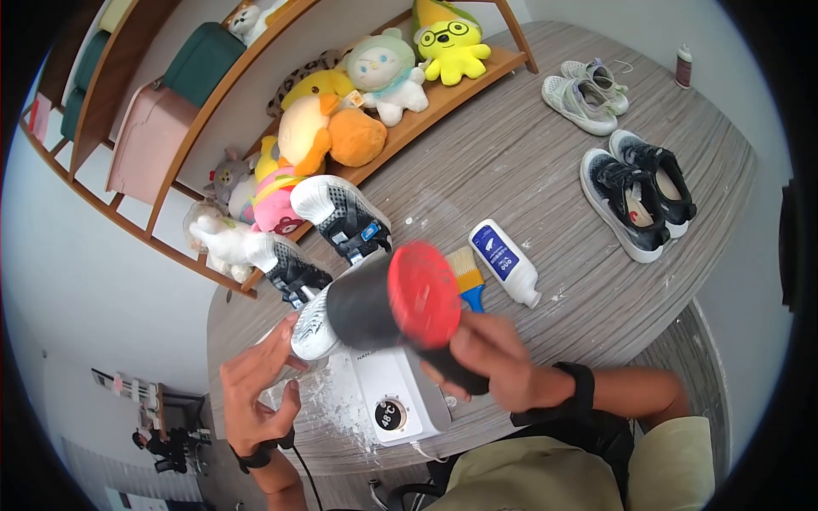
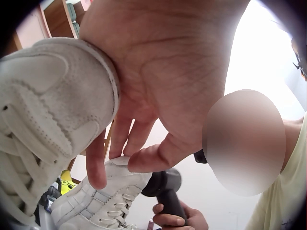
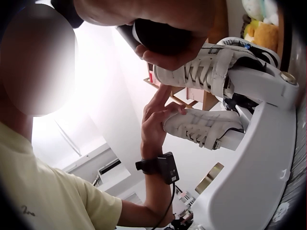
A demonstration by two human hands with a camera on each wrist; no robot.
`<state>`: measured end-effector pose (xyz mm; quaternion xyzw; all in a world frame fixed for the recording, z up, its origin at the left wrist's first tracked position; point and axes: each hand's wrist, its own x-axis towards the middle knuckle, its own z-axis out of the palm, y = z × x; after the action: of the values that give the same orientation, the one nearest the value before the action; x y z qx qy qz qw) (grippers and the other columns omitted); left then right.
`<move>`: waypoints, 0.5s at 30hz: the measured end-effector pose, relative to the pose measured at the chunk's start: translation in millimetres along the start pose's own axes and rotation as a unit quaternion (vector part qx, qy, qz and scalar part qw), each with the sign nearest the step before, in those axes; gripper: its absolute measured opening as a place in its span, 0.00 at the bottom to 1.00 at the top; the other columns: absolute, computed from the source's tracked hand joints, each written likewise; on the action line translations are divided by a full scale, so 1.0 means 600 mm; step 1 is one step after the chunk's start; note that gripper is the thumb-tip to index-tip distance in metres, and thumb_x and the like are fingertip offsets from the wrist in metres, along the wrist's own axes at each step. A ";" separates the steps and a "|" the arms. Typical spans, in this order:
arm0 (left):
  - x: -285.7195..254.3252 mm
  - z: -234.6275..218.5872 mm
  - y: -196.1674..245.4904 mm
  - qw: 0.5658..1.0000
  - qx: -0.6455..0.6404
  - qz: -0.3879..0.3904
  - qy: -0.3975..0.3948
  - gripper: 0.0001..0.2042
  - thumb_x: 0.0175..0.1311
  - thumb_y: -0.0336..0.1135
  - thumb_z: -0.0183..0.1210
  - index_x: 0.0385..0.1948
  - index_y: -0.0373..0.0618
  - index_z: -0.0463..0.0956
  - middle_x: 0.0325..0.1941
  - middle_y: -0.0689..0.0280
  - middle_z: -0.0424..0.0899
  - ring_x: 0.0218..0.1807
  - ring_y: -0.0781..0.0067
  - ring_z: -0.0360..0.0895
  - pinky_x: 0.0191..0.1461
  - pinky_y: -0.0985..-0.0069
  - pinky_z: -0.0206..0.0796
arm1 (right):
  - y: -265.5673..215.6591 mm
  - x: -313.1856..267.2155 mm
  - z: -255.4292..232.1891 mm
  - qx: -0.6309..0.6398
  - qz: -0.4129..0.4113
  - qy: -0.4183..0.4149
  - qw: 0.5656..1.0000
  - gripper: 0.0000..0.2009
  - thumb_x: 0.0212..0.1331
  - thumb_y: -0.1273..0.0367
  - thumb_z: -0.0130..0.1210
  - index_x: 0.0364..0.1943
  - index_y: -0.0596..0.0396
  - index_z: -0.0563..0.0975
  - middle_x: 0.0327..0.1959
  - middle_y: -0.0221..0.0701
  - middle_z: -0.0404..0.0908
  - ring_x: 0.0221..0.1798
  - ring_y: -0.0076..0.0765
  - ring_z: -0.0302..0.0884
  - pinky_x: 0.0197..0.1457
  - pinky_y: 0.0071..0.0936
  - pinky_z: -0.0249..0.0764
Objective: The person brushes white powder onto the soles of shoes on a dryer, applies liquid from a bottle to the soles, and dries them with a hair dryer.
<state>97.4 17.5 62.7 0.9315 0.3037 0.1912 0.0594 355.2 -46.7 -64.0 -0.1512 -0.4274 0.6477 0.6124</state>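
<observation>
The right hand point(image 1: 494, 362) gripped the black handle of a dryer point(image 1: 400, 298), fingers curled round it; the dryer's red end faced the head camera and hid most of what lay just beyond that hand. In the right wrist view only the fingertips and a dark part of the handle showed at the top edge.

The left hand point(image 1: 256, 387) was open, its straight fingers resting against the toe of a white shoe point(image 1: 313, 328). That shoe sat on an arm of a white machine point(image 1: 400, 400) just right of the left hand, below the dryer. The left wrist view showed the palm point(image 2: 163, 76) pressed close to one shoe point(image 2: 45, 120), with a second white shoe point(image 2: 103, 201) beneath the fingertips; which was which I could not tell. The machine's round display was too small to read surely.

Beyond the right hand lay a brush point(image 1: 467, 277) half hidden by the dryer, and a white bottle point(image 1: 504, 260) just beside it. Farther off stood a dark pair of shoes point(image 1: 637, 192) and a grey pair point(image 1: 588, 95), well apart from both hands. White dust speckled the grey, wood-grained surface point(image 1: 528, 162) near the machine. A shelf point(image 1: 409, 119) of plush toys point(image 1: 341, 119) ran along the wall beyond the left hand, partly cut off by the frame's round edge.
</observation>
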 end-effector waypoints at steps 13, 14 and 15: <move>0.003 -0.005 -0.003 0.999 0.027 0.016 -0.020 0.36 0.31 0.23 0.53 0.56 0.33 0.73 0.54 0.42 0.78 0.35 0.55 0.86 0.48 0.72 0.73 | 0.016 0.063 -0.083 0.184 0.265 0.131 0.938 0.24 0.71 0.47 0.31 0.43 0.54 0.69 0.25 0.27 0.69 0.20 0.20 0.61 0.22 0.22 0.60; 0.001 -0.006 -0.007 0.999 0.032 0.020 -0.022 0.36 0.31 0.23 0.54 0.56 0.33 0.73 0.54 0.41 0.78 0.37 0.53 0.86 0.49 0.71 0.73 | 0.018 0.063 -0.086 0.186 0.265 0.134 0.937 0.24 0.72 0.48 0.31 0.43 0.54 0.69 0.25 0.27 0.69 0.20 0.20 0.61 0.22 0.22 0.60; -0.001 -0.006 -0.010 0.999 0.036 0.024 -0.023 0.36 0.31 0.23 0.54 0.56 0.33 0.73 0.54 0.40 0.78 0.39 0.51 0.86 0.50 0.70 0.73 | 0.022 0.063 -0.087 0.189 0.266 0.137 0.935 0.24 0.72 0.48 0.31 0.43 0.54 0.69 0.25 0.27 0.69 0.20 0.20 0.61 0.22 0.22 0.60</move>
<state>92.2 22.0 64.3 0.9443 0.2864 0.1596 0.0283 376.3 9.1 -92.0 -0.2280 -0.1537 0.8285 0.4878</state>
